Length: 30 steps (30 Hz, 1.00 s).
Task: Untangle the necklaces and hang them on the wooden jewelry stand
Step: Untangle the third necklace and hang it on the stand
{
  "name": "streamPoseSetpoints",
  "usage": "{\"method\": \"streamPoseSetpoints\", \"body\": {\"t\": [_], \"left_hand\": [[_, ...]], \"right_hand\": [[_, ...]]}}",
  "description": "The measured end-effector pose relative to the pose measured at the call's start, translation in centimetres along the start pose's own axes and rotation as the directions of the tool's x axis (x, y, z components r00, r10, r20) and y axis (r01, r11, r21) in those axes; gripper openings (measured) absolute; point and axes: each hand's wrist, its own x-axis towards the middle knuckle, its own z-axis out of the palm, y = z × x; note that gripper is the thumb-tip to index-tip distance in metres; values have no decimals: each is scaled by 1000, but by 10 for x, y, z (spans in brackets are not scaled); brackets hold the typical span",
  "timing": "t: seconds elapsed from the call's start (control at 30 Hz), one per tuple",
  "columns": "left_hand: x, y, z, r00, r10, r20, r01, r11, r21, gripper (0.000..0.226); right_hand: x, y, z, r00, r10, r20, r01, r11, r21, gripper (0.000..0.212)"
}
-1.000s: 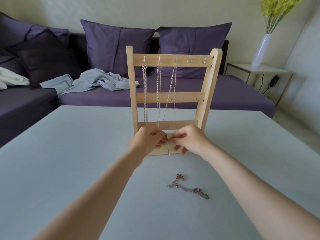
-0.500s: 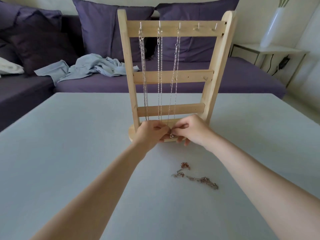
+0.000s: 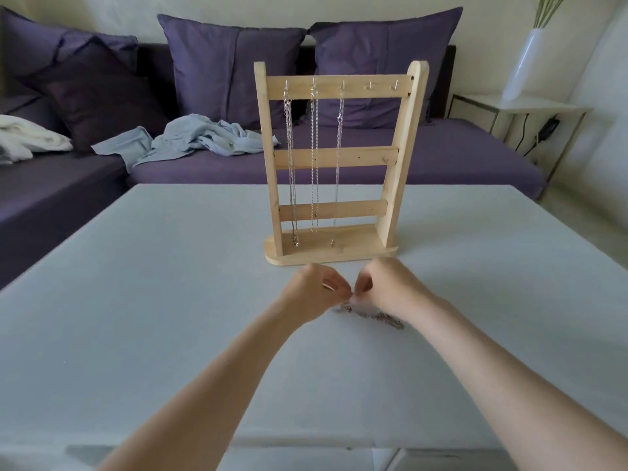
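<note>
While wooden jewelry stand (image 3: pixel 334 185) w/ 3 silver necklaces (image 3: pixel 314 158) sits at 12, bare table (image 3: pixel 136 300) spreads at 9 & 3. Left hand (image 3: pixel 314 292) & right hand (image 3: pixel 390 287) meet fingertips, pinching tangled necklace (image 3: pixel 377 316) lying just under them.

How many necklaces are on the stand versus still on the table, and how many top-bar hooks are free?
Necklaces hanging on the wooden jewelry stand: 3
Necklaces on the table: 1, a darker chain beside both hands' fingertips
Total necklaces: 4
Empty top-bar hooks: 2
Total top-bar hooks: 5
</note>
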Motion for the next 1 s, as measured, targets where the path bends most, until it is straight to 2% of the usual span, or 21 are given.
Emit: {"method": "streamPoseSetpoints", "body": {"t": [0.13, 0.23, 0.33, 0.43, 0.53, 0.6, 0.73, 0.87, 0.93, 1.0], "left_hand": [[-16, -4, 7, 998, -34, -52, 35, 999, 25, 11], [-17, -10, 0, 990, -87, -113, 85, 996, -21, 11], [-17, -12, -7, 969, -213, -127, 168, 940, -298, 12], [-24, -12, -11, 959, -281, -32, 220, 810, -543, 12], [-28, -9, -20, 964, -265, 5, 211, 756, -620, 16], [-30, -4, -29, 971, -236, 27, 198, 740, -642, 15], [-32, 2, -41, 981, -191, 36, 169, 747, -643, 15], [-28, 4, -43, 980, -193, -42, 137, 816, -562, 13], [-24, 2, -42, 978, -191, -86, 129, 874, -469, 13], [-22, -3, -38, 982, -159, -105, 122, 947, -298, 19]], "right_hand": [[-13, -4, 13, 996, 3, -89, -12, 995, -97, 8], [-12, -12, 11, 990, 51, -134, -38, 995, 95, 7], [-12, -22, 9, 983, 90, -158, -37, 950, 312, 4], [-14, -28, 9, 984, 136, -113, -55, 843, 535, 10], [-16, -35, 4, 987, 162, -4, -101, 635, 766, 11], [-17, -40, -3, 990, 144, 7, -90, 584, 806, 8], [-15, -48, -10, 991, 130, -18, -61, 577, 814, 7], [-10, -48, -11, 991, 121, -63, -35, 671, 741, 10], [-8, -45, -10, 991, 127, -49, -63, 745, 664, 10], [-9, -41, -7, 991, 132, 14, -117, 819, 561, 10]]}}
